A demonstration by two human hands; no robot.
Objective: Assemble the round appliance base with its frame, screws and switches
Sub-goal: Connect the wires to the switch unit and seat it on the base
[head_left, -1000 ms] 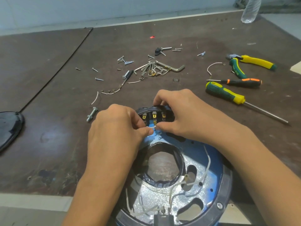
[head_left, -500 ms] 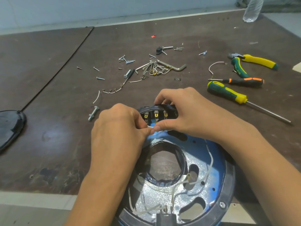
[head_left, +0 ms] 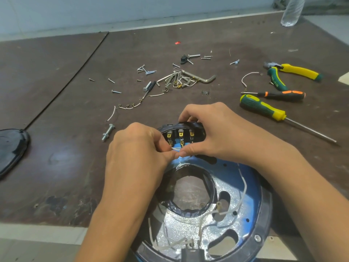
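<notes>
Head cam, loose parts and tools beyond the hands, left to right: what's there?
screw cluster → L-shaped hex key → curved white wire → yellow-and-green pliers

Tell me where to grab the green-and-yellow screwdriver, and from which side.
Take the green-and-yellow screwdriver by its thick handle, fingers wrapping it from above and the near side. It lies flat on the table, handle far-left, thin shaft running near-right. The black-and-orange screwdriver lies close beyond the handle, so the near side looks freer. The right hand is nearest, but now grips the switch block.
</notes>
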